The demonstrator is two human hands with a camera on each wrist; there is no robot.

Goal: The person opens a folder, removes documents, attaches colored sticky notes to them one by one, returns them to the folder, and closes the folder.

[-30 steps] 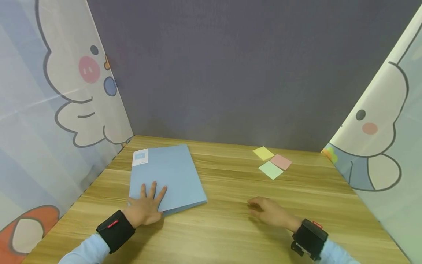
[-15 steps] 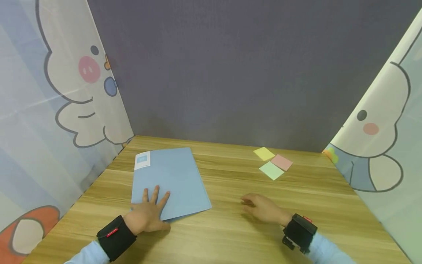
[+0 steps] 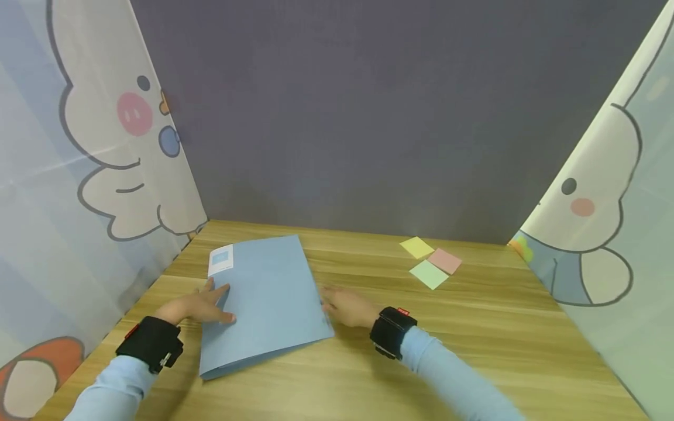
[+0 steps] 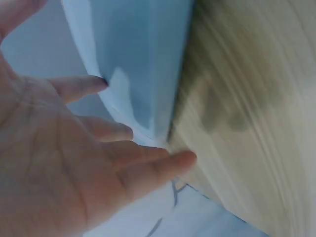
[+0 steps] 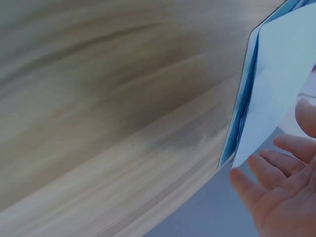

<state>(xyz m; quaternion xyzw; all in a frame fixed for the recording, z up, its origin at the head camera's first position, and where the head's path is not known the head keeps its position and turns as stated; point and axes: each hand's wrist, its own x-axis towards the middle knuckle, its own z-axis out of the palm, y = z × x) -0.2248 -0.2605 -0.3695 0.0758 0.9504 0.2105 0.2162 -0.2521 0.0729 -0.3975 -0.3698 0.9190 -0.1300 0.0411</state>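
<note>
Head view: blue folder (image 3: 265,301) flat on wooden counter (image 3: 474,327), left-center. Left hand (image 3: 197,305) at folder's left edge, fingers straight and relaxed, thumb on cover, nothing gripped. Right hand (image 3: 347,307) at folder's right edge, fingers loose, touching, not pinching. Three sticky notes (image 3: 430,261), yellow, pink, green, far right, well apart from folder.

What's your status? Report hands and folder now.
Left hand open at the folder left edge. Right hand open at its right edge. Sticky notes lie apart, nothing between.
</note>
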